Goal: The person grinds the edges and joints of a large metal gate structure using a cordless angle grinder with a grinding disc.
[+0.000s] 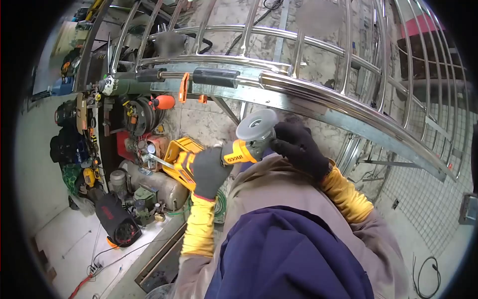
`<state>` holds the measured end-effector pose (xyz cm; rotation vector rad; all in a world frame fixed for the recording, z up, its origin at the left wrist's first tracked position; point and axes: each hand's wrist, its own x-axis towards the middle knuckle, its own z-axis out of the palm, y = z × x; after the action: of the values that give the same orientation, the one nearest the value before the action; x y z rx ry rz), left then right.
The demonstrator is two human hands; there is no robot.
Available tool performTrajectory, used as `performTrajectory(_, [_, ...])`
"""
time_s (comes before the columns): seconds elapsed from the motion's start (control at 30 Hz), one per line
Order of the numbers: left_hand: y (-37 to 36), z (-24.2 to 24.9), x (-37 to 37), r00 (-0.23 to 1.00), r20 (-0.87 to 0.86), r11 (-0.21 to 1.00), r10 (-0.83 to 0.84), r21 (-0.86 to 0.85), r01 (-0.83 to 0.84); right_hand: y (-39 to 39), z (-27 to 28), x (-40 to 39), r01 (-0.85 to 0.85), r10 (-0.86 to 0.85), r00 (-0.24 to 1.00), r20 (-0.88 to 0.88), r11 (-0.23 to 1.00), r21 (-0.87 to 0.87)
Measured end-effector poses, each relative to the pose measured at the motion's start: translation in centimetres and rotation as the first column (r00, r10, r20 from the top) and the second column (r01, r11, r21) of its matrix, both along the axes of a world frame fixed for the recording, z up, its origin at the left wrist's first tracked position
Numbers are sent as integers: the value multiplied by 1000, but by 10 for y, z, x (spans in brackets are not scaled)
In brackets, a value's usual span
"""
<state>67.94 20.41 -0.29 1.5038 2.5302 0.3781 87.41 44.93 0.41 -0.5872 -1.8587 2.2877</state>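
A yellow and black cordless angle grinder (240,152) is held in front of my body, its pale round disc (256,124) facing up. My left hand (210,172), in a dark glove, is wrapped round the grinder's body. My right hand (301,149), gloved too, is closed against the grinder's head beside the disc; some of its fingers are hidden. Just beyond the disc lies a shiny metal railing (298,84) with long tubes and bars. An orange clamp (184,87) sits on its near edge, left of the grinder.
A yellow crate (181,149) stands below left of my left hand. Further left are an air compressor (164,184), a black speaker-like box (117,219) and a tool-laden shelf (92,134). Wire mesh (423,199) leans at the right. A cable (427,279) lies at lower right.
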Motion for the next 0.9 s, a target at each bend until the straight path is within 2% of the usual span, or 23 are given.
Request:
performTrajectory(0.03, [-7, -4, 13, 1000, 3, 1000, 0, 0, 0, 1, 6, 2, -57, 53, 997, 55, 995, 77])
performTrajectory(0.07, [-13, -9, 26, 990, 81, 993, 115, 11, -117, 1, 7, 2, -60, 55, 997, 57, 995, 77])
performTrajectory(0.1, [-16, -10, 37, 960, 158, 971, 232, 14, -237, 1, 9, 2, -96, 95, 993, 66, 995, 19])
performTrajectory(0.13, [-19, -9, 48, 957, 159, 969, 242, 16, -247, 1, 12, 2, -136, 139, 988, 73, 990, -39])
performTrajectory(0.2, [-22, -8, 65, 865, 308, 869, 397, 177, -462, 5, 22, 6, -197, 201, 974, 108, 979, -44])
performTrajectory(0.23, [-25, -6, 72, 795, 395, 812, 461, 175, -557, 9, 32, 7, -246, 251, 957, 143, 968, -54])
performTrajectory(0.27, [-28, -6, 76, 785, 398, 798, 474, 183, -575, 19, 47, 8, -267, 271, 952, 144, 963, -46])
performTrajectory(0.33, [-37, -12, 85, 589, 598, 618, 543, 190, -763, 44, 92, 4, -426, 415, 887, 205, 904, 14])
performTrajectory(0.37, [-43, -21, 93, 482, 682, 472, 551, 222, -853, 55, 99, 8, -412, 399, 906, 143, 909, 70])
performTrajectory(0.4, [-44, -16, 101, 343, 772, 351, 536, 166, -922, 68, 95, 11, -342, 369, 929, -8, 868, 361])
performTrajectory(0.47, [-42, -2, 115, 311, 778, 232, 546, 216, -948, 98, 118, 16, -290, 303, 950, 81, 750, 595])
performTrajectory(0.53, [-52, -8, 131, 260, 809, 129, 527, 227, -965, 129, 141, 18, -261, 300, 954, -4, 835, 485])
performTrajectory(0.6, [-49, -12, 152, 221, 835, 27, 505, 240, -970, 153, 140, 16, -262, 327, 945, -32, 808, 528])
performTrajectory(0.67, [-36, -12, 175, 206, 925, -193, 320, 277, -941, 178, 135, 11, -201, 307, 948, -84, 780, 592])
performTrajectory(0.73, [-32, -20, 202, 162, 934, -277, 320, 255, -926, 192, 116, 7, -245, 371, 923, -98, 767, 593])
performTrajectory(0.77, [-30, -22, 217, 122, 913, -251, 389, 233, -940, 193, 115, 1, -434, 444, 884, 144, 666, 607])
performTrajectory(0.8, [-25, -25, 228, 87, 887, -227, 453, 210, -951, 192, 115, -6, -605, 479, 793, 376, 546, 580])
performTrajectory(0.83, [-13, -22, 237, 84, 899, -290, 430, 226, -930, 185, 108, -11, -623, 538, 757, 372, 420, 660])
performTrajectory(0.87, [-10, -27, 245, 80, 900, -315, 429, 232, -920, 176, 114, -13, -699, 565, 715, 410, 579, 420])
performTrajectory(0.9, [-9, -32, 256, 91, 882, -315, 463, 260, -913, 184, 93, -11, -688, 609, 726, 319, 643, 336])
